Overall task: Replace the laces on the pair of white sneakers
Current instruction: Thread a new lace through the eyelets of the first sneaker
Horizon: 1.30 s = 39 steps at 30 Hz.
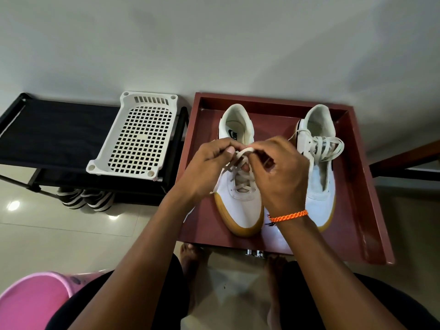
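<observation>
Two white sneakers with tan soles stand side by side in a dark red tray (357,186), toes toward me. Over the left sneaker (238,201) my left hand (209,165) and my right hand (281,172) meet, each pinching the cream lace (245,152) where it loops above the eyelets. The lace is threaded through the lower eyelets of that shoe. The right sneaker (319,186) has an open tongue, and a loose lace (328,146) lies bunched across its upper eyelets. An orange braided band circles my right wrist.
A white perforated plastic basket (140,136) lies on a black shoe rack (47,132) to the left, with striped shoes (85,198) underneath. A pink bucket (31,301) sits at the lower left. My bare feet show on the tiled floor below the tray.
</observation>
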Available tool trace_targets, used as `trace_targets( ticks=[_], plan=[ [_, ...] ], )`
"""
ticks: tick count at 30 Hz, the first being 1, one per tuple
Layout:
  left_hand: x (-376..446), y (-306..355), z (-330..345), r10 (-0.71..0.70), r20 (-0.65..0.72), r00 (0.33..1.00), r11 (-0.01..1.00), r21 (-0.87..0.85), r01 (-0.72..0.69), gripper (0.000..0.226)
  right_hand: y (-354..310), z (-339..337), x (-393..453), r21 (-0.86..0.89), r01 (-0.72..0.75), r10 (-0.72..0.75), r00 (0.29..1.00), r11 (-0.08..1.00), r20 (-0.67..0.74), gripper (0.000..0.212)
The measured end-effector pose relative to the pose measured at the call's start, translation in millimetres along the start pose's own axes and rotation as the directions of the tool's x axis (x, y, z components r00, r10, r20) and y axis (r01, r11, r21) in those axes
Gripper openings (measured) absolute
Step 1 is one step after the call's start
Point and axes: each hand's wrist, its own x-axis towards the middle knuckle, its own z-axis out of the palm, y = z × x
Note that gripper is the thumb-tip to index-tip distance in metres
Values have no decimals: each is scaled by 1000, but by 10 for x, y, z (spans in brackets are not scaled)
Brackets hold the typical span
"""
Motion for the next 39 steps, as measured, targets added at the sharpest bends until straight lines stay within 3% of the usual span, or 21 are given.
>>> trace_targets(
  ticks=[7, 11, 18, 23, 27, 30, 31, 33, 34, 36, 39],
  plan=[
    [-33, 82, -48, -15, -17, 1000, 984, -176, 12, 32, 63, -108, 108, 187, -209, 248, 944, 960, -217, 9],
    [-52, 139, -79, 15, -63, 998, 950, -309, -34, 35, 132, -112, 121, 278, -330, 393, 895, 902, -212, 1],
    [-58, 157, -191, 34, -74, 997, 800, -596, -71, 40, 192, -143, 164, 417, -449, 559, 806, 790, -192, 15],
    [-80, 224, -243, -31, -137, 990, 689, -721, -78, 35, 249, -150, 180, 520, -503, 658, 735, 690, -162, 21],
    [-71, 216, -302, -156, -283, 946, 670, -735, -109, 32, 298, -156, 169, 550, -557, 717, 687, 623, -117, 24],
    [-1, 86, -330, -329, -439, 836, 819, -573, 22, 27, 314, -148, 171, 590, -572, 748, 659, 570, -83, 23],
    [22, 29, -328, -351, -510, 785, 890, -443, 109, 27, 315, -144, 174, 605, -574, 749, 660, 552, -58, 23],
    [36, -79, -311, -253, -624, 739, 960, -65, 273, 25, 296, -132, 184, 655, -581, 747, 663, 482, 38, 22],
    [23, -88, -283, -156, -633, 759, 946, 125, 299, 23, 273, -127, 188, 675, -593, 739, 665, 439, 104, 20],
    [4, -65, -176, 28, -530, 848, 922, 341, 182, 21, 211, -117, 194, 685, -625, 698, 676, 374, 236, 15],
    [38, -8, 7, 210, -187, 960, 940, 309, -145, 25, 114, -81, 182, 675, -651, 582, 715, 348, 389, 9]
  ],
)
